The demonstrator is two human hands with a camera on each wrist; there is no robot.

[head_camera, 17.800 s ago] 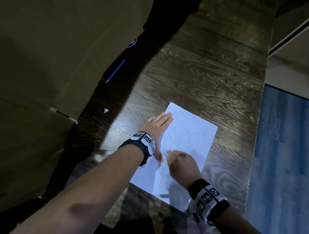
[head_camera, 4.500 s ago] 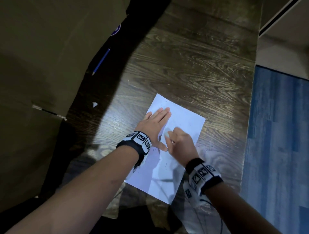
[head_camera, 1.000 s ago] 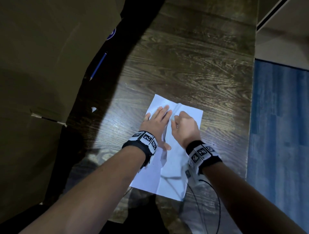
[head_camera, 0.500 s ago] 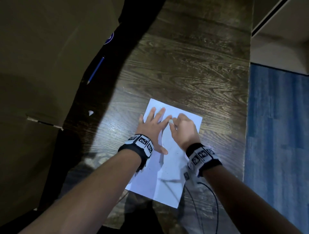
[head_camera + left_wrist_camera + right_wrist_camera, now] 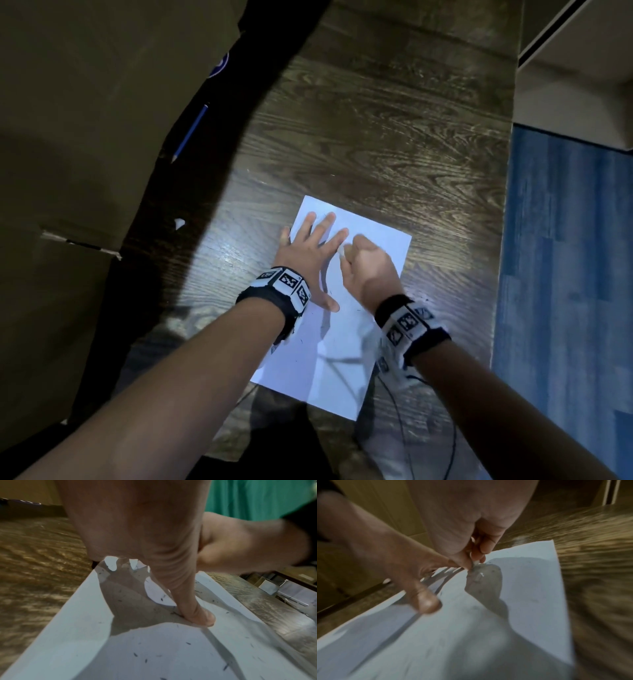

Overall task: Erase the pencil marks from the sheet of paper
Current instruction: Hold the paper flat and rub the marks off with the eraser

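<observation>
While the left hand [image 5: 310, 253] lay flat with its fingers spread on the far left part of the sheet of paper [image 5: 346, 346], pinning it to the wooden table [image 5: 376, 137], the right hand [image 5: 364, 263] was curled over a small pale eraser [image 5: 342, 251] pinched at its fingertips and pressed to the page just beside the left forefinger; the right wrist view showed that pinch, though blurred; to do this step well, I judged, the strokes should be short and run away from the holding hand, so the thin sheet is drawn taut rather than bunched; the paper already rose in a soft ripple near the left thumb [image 5: 197, 615], so that hand should keep close beside the rubbed patch; dark eraser crumbs [image 5: 187, 643] littered the page and would want brushing off, not smearing; the sheet lay on the table before the person, its long axis running from the near edge away and slightly leftward, one short edge nearest the body; a blue pencil [image 5: 191, 132] lay well apart at the far left
</observation>
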